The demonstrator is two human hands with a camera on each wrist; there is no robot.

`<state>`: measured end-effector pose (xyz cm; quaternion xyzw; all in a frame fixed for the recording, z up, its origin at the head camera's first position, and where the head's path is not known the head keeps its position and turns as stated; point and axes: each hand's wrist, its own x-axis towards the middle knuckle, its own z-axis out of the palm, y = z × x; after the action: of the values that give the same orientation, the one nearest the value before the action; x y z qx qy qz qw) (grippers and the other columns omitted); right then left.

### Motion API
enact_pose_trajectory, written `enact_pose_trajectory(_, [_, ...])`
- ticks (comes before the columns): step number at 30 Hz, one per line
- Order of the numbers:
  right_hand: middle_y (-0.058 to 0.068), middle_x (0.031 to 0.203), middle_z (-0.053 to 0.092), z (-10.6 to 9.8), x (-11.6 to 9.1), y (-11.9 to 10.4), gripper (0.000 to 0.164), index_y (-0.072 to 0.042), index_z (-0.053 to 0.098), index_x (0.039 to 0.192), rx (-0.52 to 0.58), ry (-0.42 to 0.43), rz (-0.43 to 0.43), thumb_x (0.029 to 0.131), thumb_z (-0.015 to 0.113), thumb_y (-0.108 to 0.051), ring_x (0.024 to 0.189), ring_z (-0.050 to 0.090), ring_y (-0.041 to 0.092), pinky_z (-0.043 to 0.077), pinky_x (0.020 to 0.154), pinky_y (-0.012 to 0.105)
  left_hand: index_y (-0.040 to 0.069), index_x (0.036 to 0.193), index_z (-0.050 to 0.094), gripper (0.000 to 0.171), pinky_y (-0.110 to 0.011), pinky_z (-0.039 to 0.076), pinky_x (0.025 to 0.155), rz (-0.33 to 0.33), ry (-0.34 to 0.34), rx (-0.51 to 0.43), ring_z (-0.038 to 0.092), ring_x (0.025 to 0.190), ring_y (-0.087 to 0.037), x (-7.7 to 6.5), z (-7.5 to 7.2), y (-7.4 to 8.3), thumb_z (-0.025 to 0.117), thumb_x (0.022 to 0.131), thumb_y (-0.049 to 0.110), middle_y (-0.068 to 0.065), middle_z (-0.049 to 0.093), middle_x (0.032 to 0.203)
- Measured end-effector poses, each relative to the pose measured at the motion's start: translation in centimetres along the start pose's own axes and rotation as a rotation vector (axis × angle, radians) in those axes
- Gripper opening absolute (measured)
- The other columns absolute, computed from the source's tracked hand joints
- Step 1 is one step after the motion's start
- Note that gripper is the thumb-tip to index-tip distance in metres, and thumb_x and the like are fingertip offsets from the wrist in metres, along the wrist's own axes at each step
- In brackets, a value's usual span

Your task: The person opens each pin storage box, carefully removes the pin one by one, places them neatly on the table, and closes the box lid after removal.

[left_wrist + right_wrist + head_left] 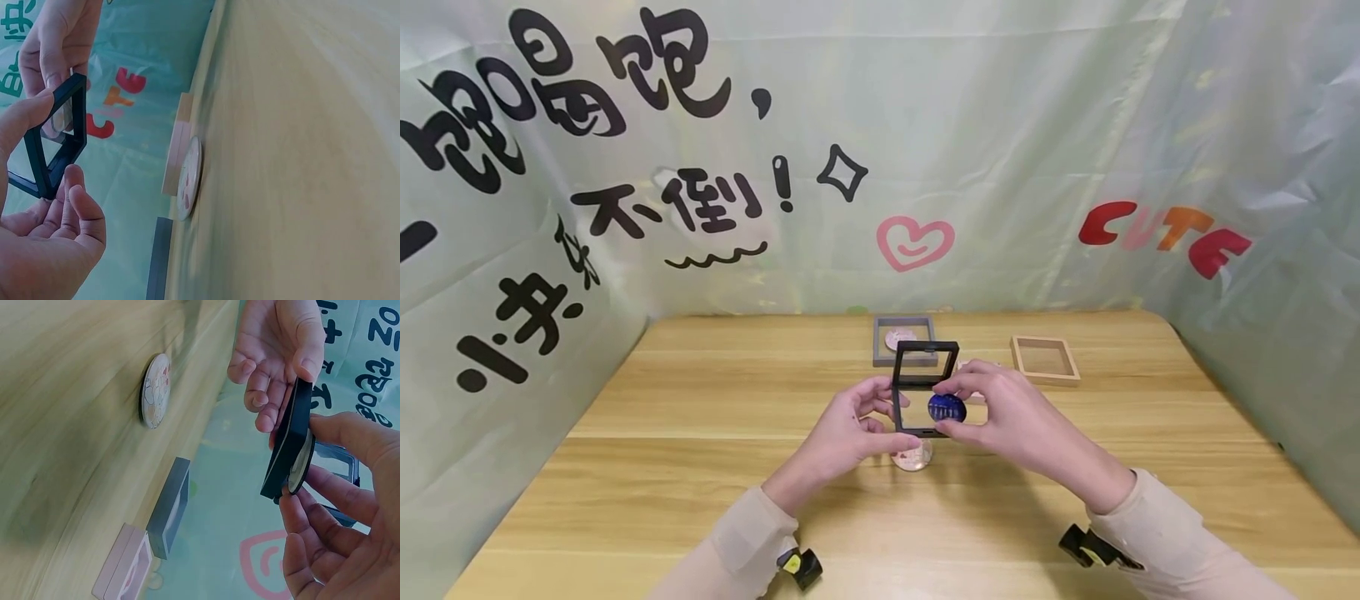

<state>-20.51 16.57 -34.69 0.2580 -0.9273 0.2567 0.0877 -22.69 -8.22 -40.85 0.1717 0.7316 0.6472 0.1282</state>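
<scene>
A black hinged display frame stands unfolded above the table, its upper half tilted up. My left hand grips its left side, thumb on the near edge and other fingers behind. My right hand pinches a round blue badge between thumb and fingers, at the right part of the lower half. In the right wrist view the badge appears edge-on against the frame; whether it is seated cannot be told. Through the frame opening in the left wrist view, the badge's pale back shows.
Under the held frame a pale round badge lies on the wooden table. Farther back are a grey frame with a pink badge and a tan frame. A pink frame is mostly hidden behind my right hand in the head view.
</scene>
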Motion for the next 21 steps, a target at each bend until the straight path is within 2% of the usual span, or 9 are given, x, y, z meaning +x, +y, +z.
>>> enact_pose_trajectory(8, [-0.007, 0.106, 0.074, -0.3, 0.1, 0.4, 0.029, -0.018, 0.081, 0.116, 0.007, -0.001, -0.005, 0.089, 0.089, -0.027, 0.097, 0.071, 0.013, 0.056, 0.077, 0.032, 0.009, 0.133, 0.065, 0.058, -0.023, 0.058, 0.083, 0.032, 0.011, 0.012, 0.068, 0.106, -0.017, 0.2, -0.2, -0.1, 0.093, 0.081, 0.008, -0.018, 0.069, 0.130])
enact_pose_trajectory(15, [-0.005, 0.108, 0.074, -0.3, 0.1, 0.6, 0.030, -0.018, 0.081, 0.117, 0.010, -0.002, 0.004, 0.089, 0.089, -0.027, 0.097, 0.071, 0.014, 0.057, 0.078, 0.035, 0.010, 0.132, 0.066, 0.057, -0.024, 0.058, 0.085, 0.045, 0.007, 0.026, 0.067, 0.108, -0.023, 0.2, -0.3, -0.1, 0.093, 0.082, 0.008, -0.023, 0.068, 0.131])
enact_pose_trajectory(21, [-0.004, 0.109, 0.076, -0.4, 0.0, 1.1, 0.031, -0.016, 0.081, 0.116, 0.012, 0.003, 0.018, 0.088, 0.089, -0.025, 0.097, 0.072, 0.014, 0.057, 0.079, 0.036, 0.006, 0.135, 0.065, 0.059, -0.024, 0.058, 0.085, 0.047, 0.008, 0.030, 0.068, 0.108, -0.024, 0.2, -0.4, -0.1, 0.093, 0.083, 0.008, -0.023, 0.068, 0.131])
